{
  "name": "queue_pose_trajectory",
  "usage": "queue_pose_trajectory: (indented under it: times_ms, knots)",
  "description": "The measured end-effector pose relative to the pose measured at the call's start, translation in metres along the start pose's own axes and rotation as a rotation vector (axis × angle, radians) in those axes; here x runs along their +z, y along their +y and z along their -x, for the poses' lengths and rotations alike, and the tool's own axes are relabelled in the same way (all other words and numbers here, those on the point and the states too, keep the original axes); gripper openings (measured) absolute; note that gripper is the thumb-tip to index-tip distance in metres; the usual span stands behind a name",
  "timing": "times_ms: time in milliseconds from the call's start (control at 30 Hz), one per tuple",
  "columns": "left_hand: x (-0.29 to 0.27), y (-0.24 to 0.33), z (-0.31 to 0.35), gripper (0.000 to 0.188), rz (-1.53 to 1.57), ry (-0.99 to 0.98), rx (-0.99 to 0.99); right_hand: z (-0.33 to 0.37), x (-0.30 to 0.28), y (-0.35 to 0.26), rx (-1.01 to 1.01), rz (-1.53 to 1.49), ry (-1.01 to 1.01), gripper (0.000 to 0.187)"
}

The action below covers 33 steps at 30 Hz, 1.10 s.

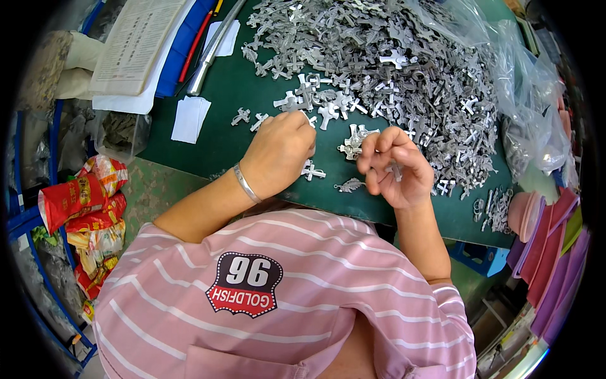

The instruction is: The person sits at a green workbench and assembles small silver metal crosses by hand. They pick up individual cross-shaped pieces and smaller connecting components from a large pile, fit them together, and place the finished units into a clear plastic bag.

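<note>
My left hand (pixel 281 148), with a silver bangle (pixel 247 183) at its wrist, is closed over the table with its knuckles up. Its fingertips are hidden, so I cannot make out what they hold. Small silver cross pendants (pixel 312 170) lie beside and beyond it. To the right, my right hand (pixel 407 170) is turned partly palm up, fingers curled round a small silver metal pendant (pixel 395 170). Between the hands are a little cluster of pendants (pixel 355 141) and a leaf-shaped pendant (pixel 350 185) near the table's edge.
A large heap of silver pendants (pixel 435 95) covers the green table's (pixel 189 158) far right, with a clear plastic bag (pixel 533 107) beside it. White cards (pixel 190 119), a metal rod (pixel 211 57) and a red pencil (pixel 195 47) lie left. Red packets (pixel 82 196) hang beyond the left edge.
</note>
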State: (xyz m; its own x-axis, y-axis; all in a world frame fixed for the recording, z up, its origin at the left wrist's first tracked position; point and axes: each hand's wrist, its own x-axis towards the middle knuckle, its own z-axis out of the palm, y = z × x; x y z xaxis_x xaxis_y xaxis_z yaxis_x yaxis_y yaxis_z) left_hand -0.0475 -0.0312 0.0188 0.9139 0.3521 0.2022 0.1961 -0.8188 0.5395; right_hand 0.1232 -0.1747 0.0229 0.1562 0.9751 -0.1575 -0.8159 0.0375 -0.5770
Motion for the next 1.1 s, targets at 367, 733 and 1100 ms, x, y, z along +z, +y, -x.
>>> queue_pose_trajectory:
  times_ms: [367, 733, 1100]
  knots:
    - [-0.002, -0.003, 0.000, 0.023, 0.009, 0.014, -0.066, -0.004, 0.029, 0.041, -0.323, 1.797, -0.114, 0.015]
    - [0.002, 0.002, -0.002, 0.025, 0.046, -0.038, -0.026, 0.005, 0.007, 0.009, 0.156, 0.842, 0.283, 0.017]
    - [-0.001, 0.005, -0.003, 0.023, 0.101, -0.029, 0.024, 0.010, -0.016, 0.009, 0.008, -0.032, -0.142, 0.008]
